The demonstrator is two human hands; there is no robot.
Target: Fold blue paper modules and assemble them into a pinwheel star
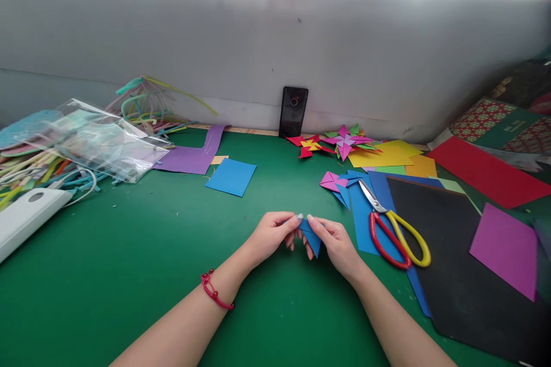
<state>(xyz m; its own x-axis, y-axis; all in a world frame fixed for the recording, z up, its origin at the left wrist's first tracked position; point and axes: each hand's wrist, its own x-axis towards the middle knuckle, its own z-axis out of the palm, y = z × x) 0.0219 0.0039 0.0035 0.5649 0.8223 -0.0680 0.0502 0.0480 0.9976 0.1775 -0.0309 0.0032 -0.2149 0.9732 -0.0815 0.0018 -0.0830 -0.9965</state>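
Forearms (185, 321) lay nearest; the left hand (272, 235) and right hand (339, 242) closely pinched folded blue paper (314, 241); paper flowers (344, 142) looked finished, a blue square (232, 176) unfolded.

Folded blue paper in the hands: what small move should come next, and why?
Probably a firm press along its upper edge: the left hand and right hand both grip the folded blue paper there, thumbs close together, with its tip pointing down.
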